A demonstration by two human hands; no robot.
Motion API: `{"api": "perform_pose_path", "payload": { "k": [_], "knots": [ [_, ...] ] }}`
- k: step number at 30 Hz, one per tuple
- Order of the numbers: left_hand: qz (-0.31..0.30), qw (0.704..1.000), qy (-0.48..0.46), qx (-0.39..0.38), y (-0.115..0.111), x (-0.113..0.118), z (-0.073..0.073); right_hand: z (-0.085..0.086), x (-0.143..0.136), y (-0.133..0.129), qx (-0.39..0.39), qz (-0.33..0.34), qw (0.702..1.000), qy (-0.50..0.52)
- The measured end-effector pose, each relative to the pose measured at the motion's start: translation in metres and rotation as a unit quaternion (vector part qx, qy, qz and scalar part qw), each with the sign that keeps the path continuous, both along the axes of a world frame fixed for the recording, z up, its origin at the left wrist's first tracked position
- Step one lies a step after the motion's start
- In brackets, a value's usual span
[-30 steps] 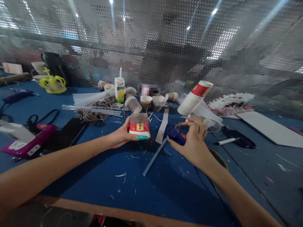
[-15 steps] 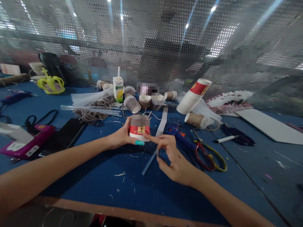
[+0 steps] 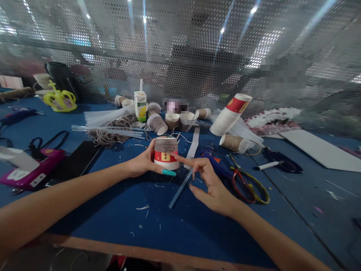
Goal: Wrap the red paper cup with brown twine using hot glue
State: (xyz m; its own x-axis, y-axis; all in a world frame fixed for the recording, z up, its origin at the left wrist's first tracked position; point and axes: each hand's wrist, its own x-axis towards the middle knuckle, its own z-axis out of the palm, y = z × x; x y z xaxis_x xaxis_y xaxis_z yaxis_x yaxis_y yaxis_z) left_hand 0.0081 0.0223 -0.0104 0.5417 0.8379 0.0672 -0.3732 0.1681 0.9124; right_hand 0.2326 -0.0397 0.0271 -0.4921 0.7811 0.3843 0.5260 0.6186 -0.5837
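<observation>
A red and white paper cup [image 3: 166, 156] is upside down or tilted over the blue table, its upper part wrapped in grey-brown yarn [image 3: 166, 144]. My left hand [image 3: 143, 162] grips it from the left, the thumb with a long turquoise nail across the lower front. From the right, my right hand [image 3: 210, 184] reaches in with the index finger stretched to the cup's side; its other fingers are apart and hold nothing. Under the right fingers lies a clear glue stick [image 3: 180, 190]. Behind it is a white strip [image 3: 193, 145].
Blue glue gun [image 3: 217, 163] and scissors [image 3: 244, 188] lie right of my hands. Behind stand wrapped cups [image 3: 157, 124], a drink carton [image 3: 140, 106] and stacked cups [image 3: 225, 120]. Yarn [image 3: 108, 133], a black phone-like slab [image 3: 80, 160] and a purple power strip [image 3: 39, 169] are left.
The cup has turned slightly in my left hand, its yellow label shifting left. My right hand has moved a little rightward, with its fingers spread wider.
</observation>
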Motion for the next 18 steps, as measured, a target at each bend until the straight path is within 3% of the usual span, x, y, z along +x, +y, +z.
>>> {"api": "perform_pose_path", "payload": {
  "k": [5,18],
  "knots": [
    [-0.003,1.0,-0.003,-0.006,0.0011,-0.0016,-0.0009,0.0,0.0035,0.0035,-0.08,0.05,0.993,0.064],
    [-0.037,0.999,-0.03,-0.025,0.004,-0.0058,-0.0004,0.0063,0.0016,0.0057,-0.122,0.004,0.979,0.162]
  ]
}}
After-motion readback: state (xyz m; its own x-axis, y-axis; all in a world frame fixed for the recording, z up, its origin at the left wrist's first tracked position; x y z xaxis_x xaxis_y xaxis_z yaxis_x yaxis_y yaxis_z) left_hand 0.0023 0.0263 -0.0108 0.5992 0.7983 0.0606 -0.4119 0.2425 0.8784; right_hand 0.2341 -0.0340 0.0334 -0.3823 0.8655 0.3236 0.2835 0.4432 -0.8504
